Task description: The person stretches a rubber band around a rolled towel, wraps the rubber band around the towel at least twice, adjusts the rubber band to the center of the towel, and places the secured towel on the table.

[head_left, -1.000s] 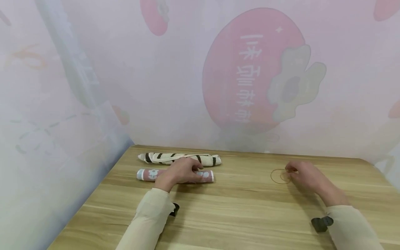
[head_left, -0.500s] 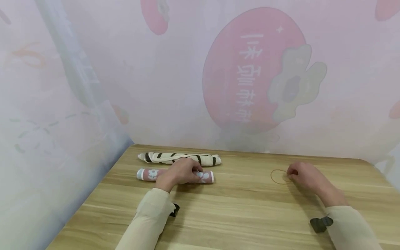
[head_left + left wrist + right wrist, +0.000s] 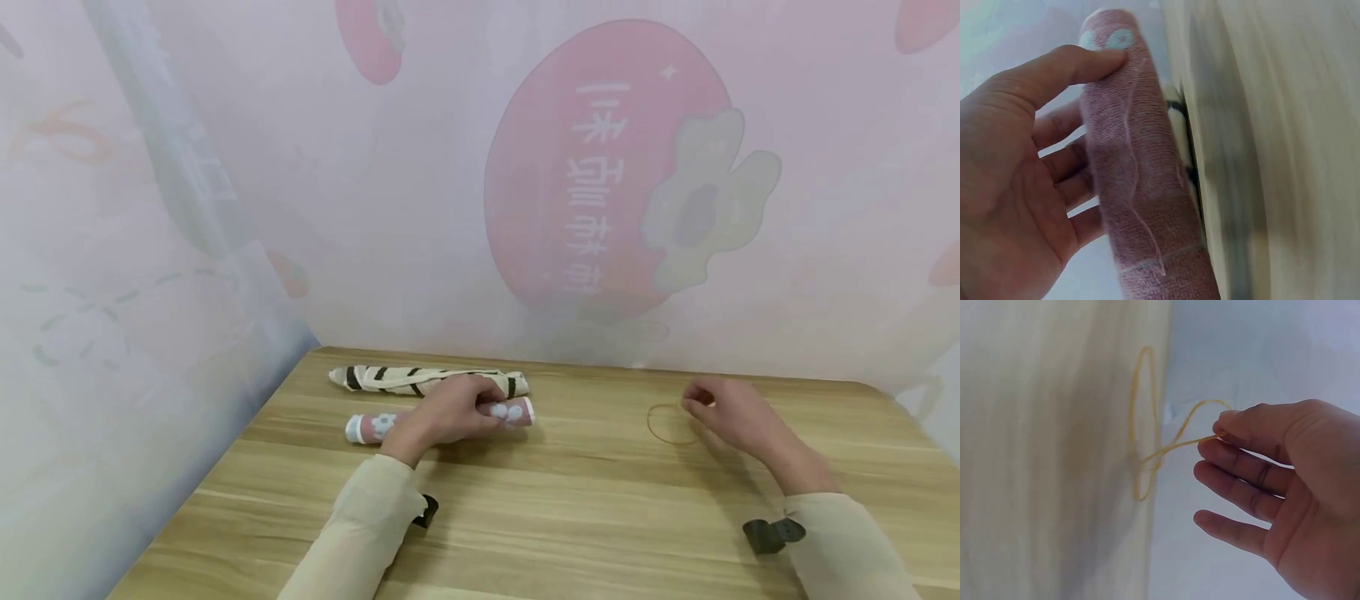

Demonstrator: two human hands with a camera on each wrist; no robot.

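**Left hand on pink roll, right hand pinching rubber band**

The left hand [image 3: 448, 414] grips a pink roll [image 3: 510, 412] of cloth with pale flower marks, fingers and thumb curled round its middle. The roll lies across the wooden bench [image 3: 570, 508], left of centre, its right end tilted slightly toward the wall. In the left wrist view the thumb [image 3: 1066, 65] presses near one end of the roll [image 3: 1141, 181] while the other fingers wrap behind it; the bench there is blurred, so whether the roll rests on the wood or is lifted a little I cannot tell.

Just behind the pink roll, nearer the wall, lies a striped roll [image 3: 420, 379], cream with dark bands, flat on the bench.

The right hand [image 3: 731, 417] is well apart, on the right side of the bench. Its thumb and forefinger pinch a thin yellow band [image 3: 1160, 440]; the other fingers [image 3: 1235, 531] hang loose. The band [image 3: 667, 423] loops from the pinch down to the bench surface.
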